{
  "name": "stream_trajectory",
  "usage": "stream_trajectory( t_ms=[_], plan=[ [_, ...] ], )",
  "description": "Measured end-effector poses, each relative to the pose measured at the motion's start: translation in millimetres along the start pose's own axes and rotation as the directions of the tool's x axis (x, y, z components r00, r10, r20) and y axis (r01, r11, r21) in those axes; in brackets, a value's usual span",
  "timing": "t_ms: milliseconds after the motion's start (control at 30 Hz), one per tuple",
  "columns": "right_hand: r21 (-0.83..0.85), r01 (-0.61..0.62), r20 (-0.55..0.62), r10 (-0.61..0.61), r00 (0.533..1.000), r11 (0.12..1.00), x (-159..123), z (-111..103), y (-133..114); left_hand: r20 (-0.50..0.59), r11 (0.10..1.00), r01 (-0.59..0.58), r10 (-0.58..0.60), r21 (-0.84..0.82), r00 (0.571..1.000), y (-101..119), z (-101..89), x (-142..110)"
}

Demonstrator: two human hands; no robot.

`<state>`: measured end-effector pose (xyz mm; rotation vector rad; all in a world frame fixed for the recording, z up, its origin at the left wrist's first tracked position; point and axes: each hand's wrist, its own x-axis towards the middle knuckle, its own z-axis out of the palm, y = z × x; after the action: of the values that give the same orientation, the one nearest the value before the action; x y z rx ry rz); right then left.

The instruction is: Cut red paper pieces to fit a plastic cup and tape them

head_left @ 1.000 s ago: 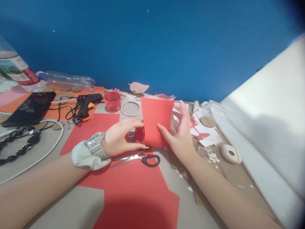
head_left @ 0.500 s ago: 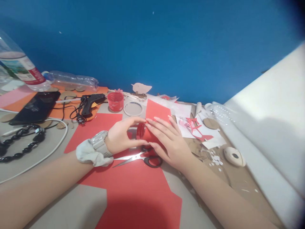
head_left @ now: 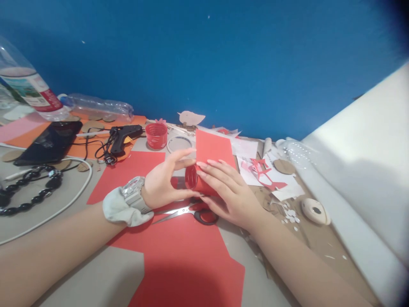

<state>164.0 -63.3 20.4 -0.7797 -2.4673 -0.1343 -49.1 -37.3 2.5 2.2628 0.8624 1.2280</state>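
Red paper (head_left: pixel 214 147) now curves over the cylinder (head_left: pixel 191 177); left hand (head_left: pixel 162 182), right hand (head_left: pixel 237 198) clasp them.

The right hand (head_left: pixel 231 194) covers much of the red cylinder (head_left: pixel 191 177); 1 handle loop of the scissors (head_left: pixel 184 210) is partly hidden. The left edge cuts off the large bottle (head_left: pixel 17 57), the print on its label (head_left: pixel 28 90) too blurred to read. The bottom edge crops the red sheet (head_left: pixel 188 260).

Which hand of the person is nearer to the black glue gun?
Left. The left hand sits to the right of the glue gun and closer to the viewer; the right hand is farther right, on the red paper.
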Motion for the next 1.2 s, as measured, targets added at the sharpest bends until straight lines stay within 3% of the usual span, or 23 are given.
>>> stream_trajectory(
  t_ms=[300, 1067, 1200],
  plan=[
    [-0.076, 0.067, 0.019, -0.066, 0.998, 0.995, -2, -4, 1, 0.012, 0.993, -0.107, 0.108, -0.047, 0.994, 8, -3.9, 4],
    [-0.053, 0.058, 0.051, -0.056, 0.997, 0.997, -1, -5, -1, 0.009, 0.984, -0.167, 0.168, -0.07, 0.986, 4, -1.3, 7],
    [-0.041, 0.054, 0.049, -0.052, 0.997, 0.998, -1, -5, 0, -0.027, 0.96, -0.274, 0.273, -0.053, 0.962, 3, -2.5, 11]
  ],
)
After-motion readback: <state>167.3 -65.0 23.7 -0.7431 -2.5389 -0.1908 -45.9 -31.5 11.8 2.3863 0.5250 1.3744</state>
